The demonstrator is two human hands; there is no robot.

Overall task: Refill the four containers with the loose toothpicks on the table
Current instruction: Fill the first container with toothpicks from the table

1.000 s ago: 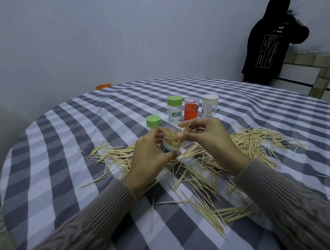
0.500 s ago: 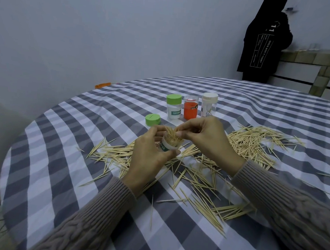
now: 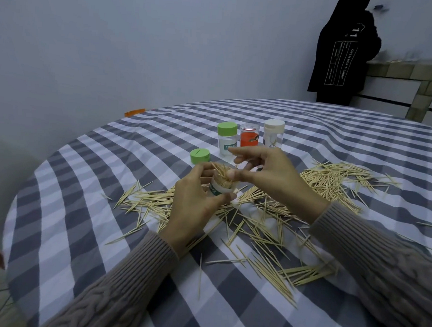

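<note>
My left hand (image 3: pixel 195 204) grips a small clear container (image 3: pixel 220 188) with a green label, held tilted above the table and packed with toothpicks that stick out of its open top. My right hand (image 3: pixel 272 176) hovers over that opening: the thumb presses against the protruding toothpicks and the fingers are spread loosely above them. A loose green lid (image 3: pixel 199 156) lies just behind. Further back stand three containers: a green-lidded one (image 3: pixel 226 139), a red one (image 3: pixel 249 137) and a white-lidded one (image 3: pixel 273 134). Loose toothpicks (image 3: pixel 256 228) litter the cloth.
The round table has a grey-and-white checked cloth (image 3: pixel 82 206). A denser heap of toothpicks (image 3: pixel 334 179) lies to the right. A person in a black hooded top (image 3: pixel 341 52) stands at the back by a tiled ledge (image 3: pixel 415 71). An orange object (image 3: pixel 134 112) shows past the far edge.
My right hand's fingers have opened from a pinch over the container's mouth, leaving the thumb on the toothpicks. My left hand keeps holding the container in about the same place.
</note>
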